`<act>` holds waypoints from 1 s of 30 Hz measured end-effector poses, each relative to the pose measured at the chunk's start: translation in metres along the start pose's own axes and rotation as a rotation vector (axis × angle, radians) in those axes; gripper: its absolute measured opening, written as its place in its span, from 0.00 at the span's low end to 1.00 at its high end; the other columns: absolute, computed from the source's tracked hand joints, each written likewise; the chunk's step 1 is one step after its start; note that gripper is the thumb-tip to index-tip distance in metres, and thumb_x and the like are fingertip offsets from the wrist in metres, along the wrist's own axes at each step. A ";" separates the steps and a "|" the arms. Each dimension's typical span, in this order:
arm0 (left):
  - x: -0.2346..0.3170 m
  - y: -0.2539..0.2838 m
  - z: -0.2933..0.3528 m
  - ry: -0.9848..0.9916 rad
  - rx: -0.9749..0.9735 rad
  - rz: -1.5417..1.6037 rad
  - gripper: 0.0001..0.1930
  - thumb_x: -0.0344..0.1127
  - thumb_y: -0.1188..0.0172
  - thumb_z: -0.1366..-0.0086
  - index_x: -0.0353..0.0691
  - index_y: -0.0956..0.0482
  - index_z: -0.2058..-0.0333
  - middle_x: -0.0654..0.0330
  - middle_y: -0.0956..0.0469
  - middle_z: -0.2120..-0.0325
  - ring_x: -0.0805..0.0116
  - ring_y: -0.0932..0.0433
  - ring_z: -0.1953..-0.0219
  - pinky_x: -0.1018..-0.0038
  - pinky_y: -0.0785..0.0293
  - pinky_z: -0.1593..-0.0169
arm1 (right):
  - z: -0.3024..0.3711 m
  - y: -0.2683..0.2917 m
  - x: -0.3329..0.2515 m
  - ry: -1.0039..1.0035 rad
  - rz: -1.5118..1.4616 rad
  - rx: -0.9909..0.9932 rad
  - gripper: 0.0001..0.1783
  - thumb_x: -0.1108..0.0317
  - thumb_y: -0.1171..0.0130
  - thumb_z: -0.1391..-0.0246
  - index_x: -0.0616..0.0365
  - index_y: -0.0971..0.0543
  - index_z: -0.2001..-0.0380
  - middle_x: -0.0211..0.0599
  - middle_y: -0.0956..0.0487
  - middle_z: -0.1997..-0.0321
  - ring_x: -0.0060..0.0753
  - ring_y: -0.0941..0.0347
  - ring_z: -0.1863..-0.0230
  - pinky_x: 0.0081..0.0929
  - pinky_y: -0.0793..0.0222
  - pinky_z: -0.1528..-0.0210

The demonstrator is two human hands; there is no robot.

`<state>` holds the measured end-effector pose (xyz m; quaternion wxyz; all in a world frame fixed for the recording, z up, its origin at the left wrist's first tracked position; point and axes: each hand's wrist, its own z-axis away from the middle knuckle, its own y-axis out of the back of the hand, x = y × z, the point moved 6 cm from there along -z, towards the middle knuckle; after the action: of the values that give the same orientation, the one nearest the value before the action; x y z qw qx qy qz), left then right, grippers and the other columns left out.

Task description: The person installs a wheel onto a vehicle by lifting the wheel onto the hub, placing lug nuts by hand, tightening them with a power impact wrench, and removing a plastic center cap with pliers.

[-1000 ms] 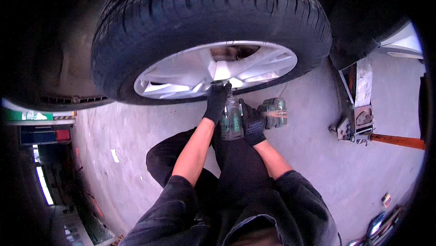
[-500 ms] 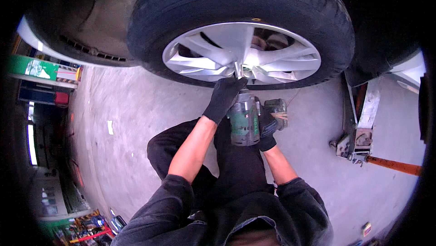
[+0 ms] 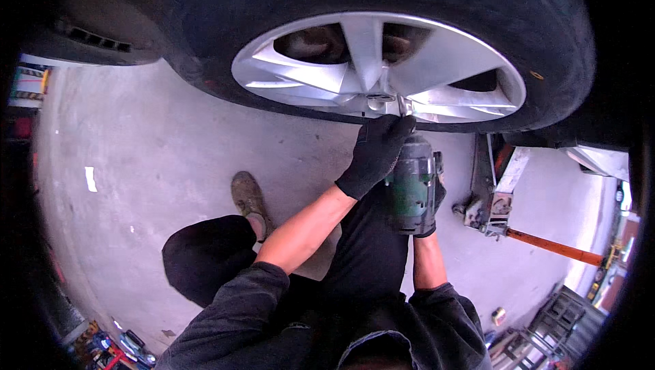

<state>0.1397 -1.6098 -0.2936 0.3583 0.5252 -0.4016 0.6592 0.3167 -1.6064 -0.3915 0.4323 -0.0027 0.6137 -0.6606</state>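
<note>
floor (image 3: 143, 145): grey, scuffed | left: white patch (image 3: 91, 179) | light: cool, purplish | lower right: dark framework (image 3: 563, 319)

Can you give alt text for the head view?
A person holds a green power tool at a silver-rimmed car wheel, gloved left grip at the tool's front, right grip partly hidden behind. An orange-handled jack stands to the right.

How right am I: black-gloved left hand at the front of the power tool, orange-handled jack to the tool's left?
Wrong side: the head view shows the orange-handled jack to the right of the power tool. The black-gloved left hand is indeed at its front.
</note>
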 end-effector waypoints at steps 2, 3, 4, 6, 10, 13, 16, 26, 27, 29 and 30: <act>-0.005 0.004 -0.008 0.068 -0.054 0.242 0.13 0.41 0.45 0.36 0.35 0.20 0.69 0.62 0.22 0.73 0.76 0.27 0.71 0.76 0.31 0.64 | -0.004 -0.007 -0.006 -0.003 0.114 0.002 0.29 0.50 0.67 0.37 0.60 0.34 0.44 0.46 0.29 0.45 0.41 0.30 0.48 0.39 0.33 0.45; -0.011 0.005 -0.008 0.121 -0.090 0.442 0.12 0.40 0.46 0.36 0.36 0.21 0.68 0.62 0.21 0.72 0.76 0.26 0.69 0.76 0.30 0.63 | -0.003 -0.010 -0.009 -0.008 0.135 0.001 0.29 0.49 0.67 0.37 0.60 0.34 0.44 0.46 0.29 0.46 0.40 0.30 0.49 0.39 0.32 0.46; -0.002 0.002 -0.005 0.203 -0.122 0.596 0.12 0.39 0.46 0.36 0.36 0.21 0.67 0.62 0.21 0.71 0.76 0.25 0.68 0.76 0.29 0.62 | -0.001 -0.010 -0.012 -0.017 0.130 0.008 0.29 0.49 0.66 0.37 0.59 0.34 0.44 0.46 0.29 0.46 0.40 0.30 0.50 0.38 0.32 0.46; -0.012 0.002 -0.003 0.290 -0.174 0.736 0.11 0.37 0.46 0.37 0.35 0.22 0.65 0.61 0.21 0.68 0.74 0.23 0.66 0.76 0.28 0.59 | 0.003 -0.015 -0.011 -0.046 0.107 -0.001 0.29 0.48 0.65 0.37 0.59 0.33 0.44 0.45 0.28 0.47 0.39 0.29 0.51 0.38 0.31 0.48; 0.009 0.002 -0.007 0.147 -0.233 0.568 0.10 0.36 0.45 0.39 0.34 0.22 0.66 0.60 0.21 0.69 0.72 0.23 0.67 0.76 0.28 0.60 | 0.006 -0.025 0.007 -0.123 0.011 -0.037 0.29 0.47 0.63 0.38 0.58 0.33 0.45 0.43 0.27 0.50 0.37 0.28 0.54 0.37 0.30 0.51; 0.008 -0.001 -0.011 0.145 -0.216 0.445 0.10 0.35 0.45 0.39 0.33 0.22 0.65 0.59 0.21 0.70 0.72 0.23 0.68 0.76 0.27 0.62 | 0.000 -0.044 0.017 -0.179 -0.099 -0.114 0.29 0.46 0.62 0.38 0.57 0.33 0.46 0.42 0.26 0.52 0.36 0.28 0.56 0.36 0.29 0.54; 0.004 -0.003 -0.016 0.237 -0.236 0.702 0.09 0.35 0.45 0.39 0.35 0.23 0.65 0.59 0.21 0.70 0.73 0.23 0.69 0.76 0.27 0.63 | -0.016 -0.081 0.005 -0.117 0.074 -0.054 0.26 0.51 0.68 0.37 0.54 0.32 0.45 0.42 0.26 0.52 0.37 0.28 0.55 0.36 0.29 0.52; 0.003 -0.008 -0.030 0.231 -0.375 0.660 0.11 0.37 0.46 0.39 0.35 0.23 0.64 0.56 0.20 0.71 0.70 0.22 0.70 0.76 0.26 0.64 | -0.007 0.080 0.010 0.068 0.860 0.302 0.31 0.45 0.61 0.42 0.57 0.32 0.47 0.46 0.27 0.51 0.45 0.28 0.54 0.44 0.31 0.51; -0.004 0.000 -0.027 0.217 -0.347 0.620 0.11 0.37 0.46 0.39 0.35 0.22 0.65 0.56 0.21 0.71 0.70 0.22 0.70 0.75 0.26 0.64 | -0.002 0.081 0.023 -0.013 0.559 0.249 0.26 0.49 0.60 0.40 0.57 0.31 0.48 0.43 0.26 0.52 0.42 0.28 0.55 0.41 0.31 0.52; -0.013 0.007 -0.014 0.194 -0.312 0.556 0.11 0.37 0.45 0.39 0.35 0.22 0.65 0.55 0.21 0.71 0.69 0.22 0.71 0.74 0.25 0.64 | 0.009 0.050 0.041 -0.139 0.117 0.179 0.22 0.53 0.59 0.38 0.57 0.30 0.50 0.41 0.26 0.52 0.38 0.29 0.55 0.37 0.31 0.52; -0.012 0.007 0.005 0.358 -0.293 0.661 0.11 0.37 0.45 0.40 0.35 0.22 0.65 0.55 0.21 0.71 0.67 0.22 0.72 0.72 0.24 0.64 | 0.012 0.026 0.049 -0.193 -0.036 0.167 0.22 0.53 0.58 0.39 0.57 0.30 0.50 0.40 0.27 0.52 0.38 0.29 0.54 0.36 0.31 0.51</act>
<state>0.1379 -1.6180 -0.3054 0.2624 0.1881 -0.5696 0.7559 0.3074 -1.6412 -0.4351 0.4760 -0.0415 0.5120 -0.7138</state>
